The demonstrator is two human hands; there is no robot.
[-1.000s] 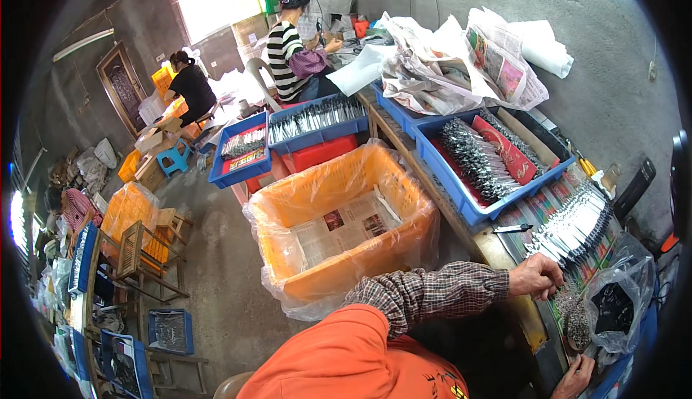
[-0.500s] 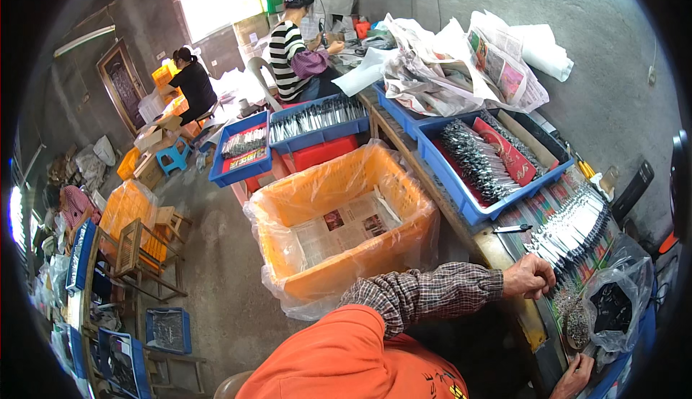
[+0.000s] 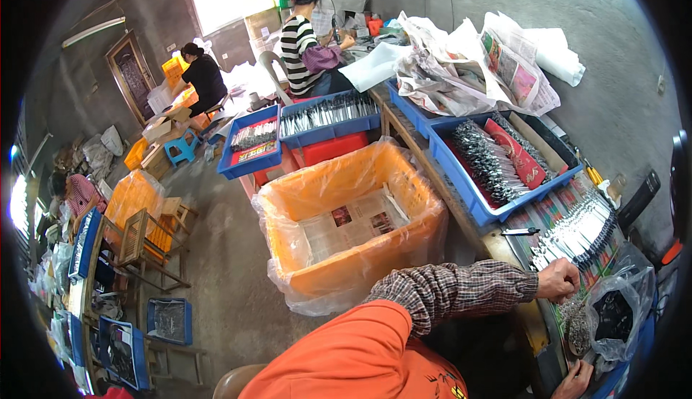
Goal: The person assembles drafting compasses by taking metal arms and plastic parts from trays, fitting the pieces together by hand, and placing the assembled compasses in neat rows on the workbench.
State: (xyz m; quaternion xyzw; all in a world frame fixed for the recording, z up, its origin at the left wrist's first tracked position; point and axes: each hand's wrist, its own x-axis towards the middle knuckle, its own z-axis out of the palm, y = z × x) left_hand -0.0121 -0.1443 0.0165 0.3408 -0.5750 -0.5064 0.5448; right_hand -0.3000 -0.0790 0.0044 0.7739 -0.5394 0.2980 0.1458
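Beside the pens [image 3: 577, 232], the left hand [image 3: 559, 281] has moved farther across the surface [image 3: 502, 248], fingers curled; whether its grip or the right hand's [image 3: 574, 382] is closed cannot be told.

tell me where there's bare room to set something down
Floor: the broad stretch between the orange crate and wooden chair. Bench: just a narrow edge strip between the lone pen and plaid sleeve. Crowded: around the left hand, between white pens and small silvery parts.

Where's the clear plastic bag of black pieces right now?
Lower right of the head view: the clear plastic bag is just right of the small metallic parts, above the right hand in the picture.
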